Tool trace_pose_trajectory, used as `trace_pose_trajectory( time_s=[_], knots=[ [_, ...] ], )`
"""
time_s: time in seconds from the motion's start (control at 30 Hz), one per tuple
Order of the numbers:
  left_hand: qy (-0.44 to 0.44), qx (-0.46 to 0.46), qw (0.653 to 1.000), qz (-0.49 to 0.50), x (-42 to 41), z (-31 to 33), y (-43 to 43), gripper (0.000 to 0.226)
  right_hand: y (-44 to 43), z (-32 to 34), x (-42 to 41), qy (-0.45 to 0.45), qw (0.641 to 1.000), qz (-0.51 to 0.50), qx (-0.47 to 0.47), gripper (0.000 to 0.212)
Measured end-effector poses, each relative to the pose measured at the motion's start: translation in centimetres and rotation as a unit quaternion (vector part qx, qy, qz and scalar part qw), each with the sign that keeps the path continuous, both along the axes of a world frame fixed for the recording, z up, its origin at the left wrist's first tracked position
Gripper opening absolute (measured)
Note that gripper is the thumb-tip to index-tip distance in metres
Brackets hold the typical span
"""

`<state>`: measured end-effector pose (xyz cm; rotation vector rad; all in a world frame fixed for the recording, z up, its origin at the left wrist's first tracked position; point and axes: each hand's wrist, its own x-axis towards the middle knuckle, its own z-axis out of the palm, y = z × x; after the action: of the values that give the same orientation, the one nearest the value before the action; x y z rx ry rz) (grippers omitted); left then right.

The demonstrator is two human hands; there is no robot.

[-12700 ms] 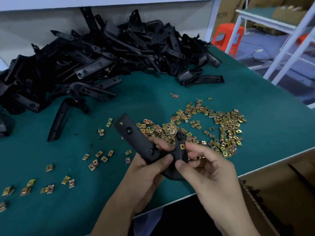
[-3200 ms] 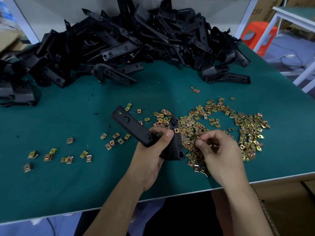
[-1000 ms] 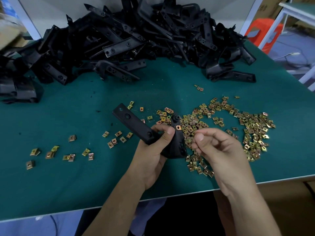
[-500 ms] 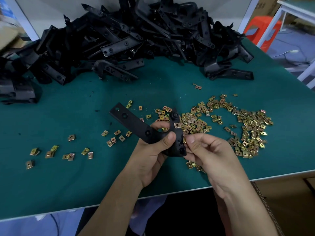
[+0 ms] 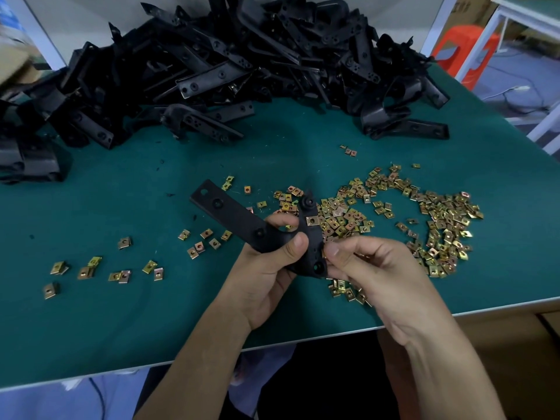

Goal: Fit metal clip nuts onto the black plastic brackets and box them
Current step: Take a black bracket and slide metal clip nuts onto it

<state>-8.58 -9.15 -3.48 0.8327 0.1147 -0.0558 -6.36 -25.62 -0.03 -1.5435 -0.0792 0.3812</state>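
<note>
Black plastic bracket, a long flat strip with a bent end, is held just above the green surface, near its front edge. It is gripped at the bend by the left hand, with the thumb pressed on the near face and the forefinger curled over the far side. One square brass-coloured metal clip nut is seated on the bracket's short arm, just above that thumb. The right hand is set against the bracket's right edge, thumb and forefinger pressed together and the other fingers curled; whether a nut is pinched between them cannot be told. A loose heap of clip nuts is spread on the surface behind and right of the hands, and a few scattered nuts lie to the left. A large pile of black brackets is stacked along the far side.
</note>
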Motion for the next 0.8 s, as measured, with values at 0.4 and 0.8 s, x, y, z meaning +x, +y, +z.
trace_pose_trajectory(
  time_s=[0.4,0.8],
  knots=[
    [-0.008,-0.025,0.998,-0.054,-0.7,-0.3,0.0,0.045,-0.3,0.1,-0.5,-0.005,0.997,0.069,0.015,0.020],
    [0.005,-0.015,0.998,0.064,-0.4,-0.4,-0.5,0.032,1.1,-0.5,-2.9,-0.017,0.996,-0.050,0.078,0.033]
  ],
)
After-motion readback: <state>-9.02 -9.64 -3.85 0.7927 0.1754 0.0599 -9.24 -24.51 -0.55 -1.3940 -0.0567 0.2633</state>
